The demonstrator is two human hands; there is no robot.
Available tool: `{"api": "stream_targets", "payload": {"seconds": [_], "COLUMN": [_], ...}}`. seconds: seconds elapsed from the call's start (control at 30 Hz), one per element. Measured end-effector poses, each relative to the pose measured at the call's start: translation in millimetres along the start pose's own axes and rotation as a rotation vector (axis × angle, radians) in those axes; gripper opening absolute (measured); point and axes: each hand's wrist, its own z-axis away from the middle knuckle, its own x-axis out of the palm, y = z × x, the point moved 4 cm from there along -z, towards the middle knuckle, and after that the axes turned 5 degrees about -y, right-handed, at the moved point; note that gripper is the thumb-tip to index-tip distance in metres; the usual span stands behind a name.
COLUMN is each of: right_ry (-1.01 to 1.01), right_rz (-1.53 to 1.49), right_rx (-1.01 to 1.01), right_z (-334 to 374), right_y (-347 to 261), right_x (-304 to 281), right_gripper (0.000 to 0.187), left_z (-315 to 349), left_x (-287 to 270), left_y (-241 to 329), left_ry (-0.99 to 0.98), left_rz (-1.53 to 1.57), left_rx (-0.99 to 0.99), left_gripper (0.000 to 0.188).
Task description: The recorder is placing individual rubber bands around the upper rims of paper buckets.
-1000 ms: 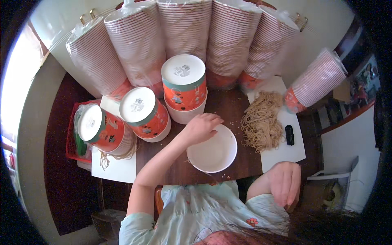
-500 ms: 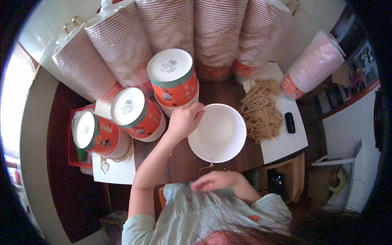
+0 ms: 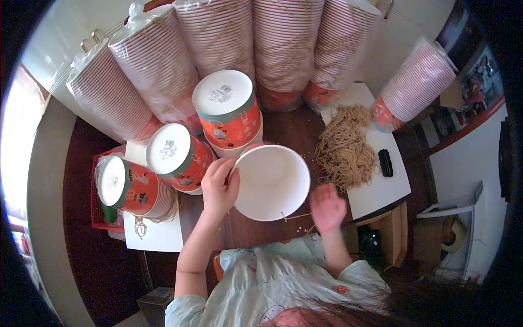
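Mid-frame, L hand [image 3: 219, 188] pinches paper bucket [image 3: 272, 182] at left rim; twine [image 3: 297, 216] off lower rim lies twd nearer R hand [image 3: 328, 208], fingers loose, hold unclear.

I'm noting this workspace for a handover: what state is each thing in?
Tub: open side up, looks empty
Left hand: closed on the tub
Right hand: blurred, grip unclear
String: runs from the tub toward the right hand
String pile: loose, tangled
Orange tubs: stacked, bottoms up
Wrapped stacks: in clear plastic
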Motion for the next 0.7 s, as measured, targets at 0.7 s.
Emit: {"api": "stream_targets", "payload": {"seconds": [0.7], "right_ry": [-0.574], "right_rz": [1.725], "right_rx": [-0.041], "right_z": [-18.0], "right_y": [33.6], "right_x": [133.6], "right_gripper": [0.014], "left_z": [100.8], "left_x": [56.2], "left_y": [-18.2], "left_ry": [0.038], "left_rz": [0.376], "left_rx": [-0.398], "left_gripper": [0.057]}}
